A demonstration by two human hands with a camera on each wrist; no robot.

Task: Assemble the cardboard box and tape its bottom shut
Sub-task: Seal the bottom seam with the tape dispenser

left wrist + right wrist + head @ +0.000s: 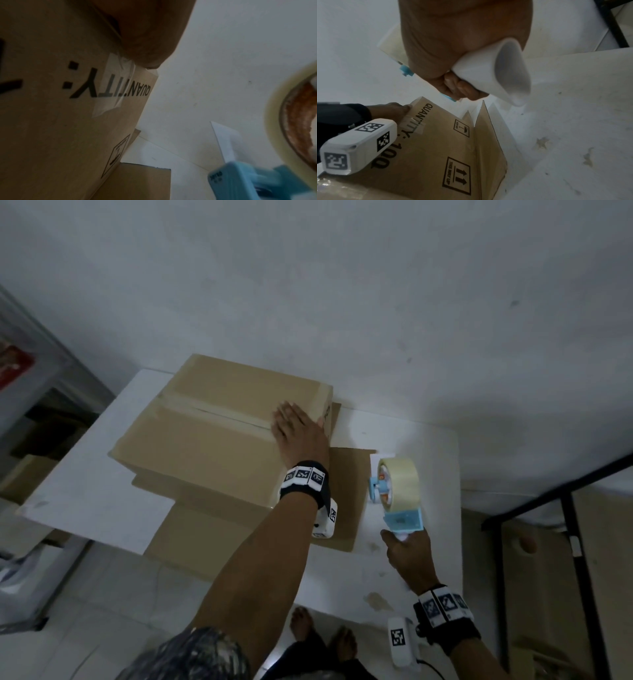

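Observation:
The brown cardboard box (212, 426) stands upside down on the white table (411, 453), its bottom flaps folded together with clear tape (219, 410) along the seam. My left hand (294, 422) lies flat with straight fingers on the seam's right end, at the box edge. A tape end (113, 89) runs down the printed side over the word QUANTITY (419, 116). My right hand (407, 553) grips the white handle (496, 71) of a blue tape dispenser (394, 491), held above the table right of the box, apart from it. Its tape roll (400, 484) faces the box.
The box's open lower flaps (346, 491) spread over the table toward me and to the right. A white wall (342, 285) rises just behind the table. A black metal frame (579, 535) stands at the right, and shelves with boxes (30, 440) at the left. My bare feet (322, 631) show below the table.

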